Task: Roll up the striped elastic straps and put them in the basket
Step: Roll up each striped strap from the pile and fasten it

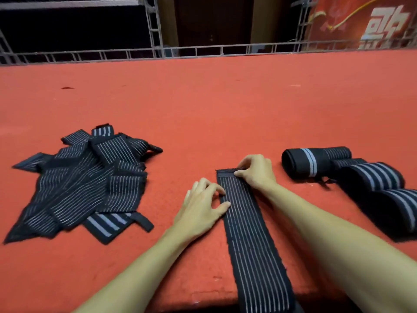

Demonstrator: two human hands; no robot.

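One flat strap (250,233) lies stretched out, running from the centre toward 6 o'clock. Two hands are on it: one left hand (203,206) and one right hand (255,170). At 9 o'clock is one heap of loose straps (90,184), overlapped too much for an exact count, though several separate ends show. At 3 o'clock four rolled straps (370,177) can be made out, bunched together. One red banner (361,21) hangs at 1 o'clock.

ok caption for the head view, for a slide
Right hand pinches the far end of a flat striped strap, left hand holds its edge; loose straps lie left, rolled straps right.
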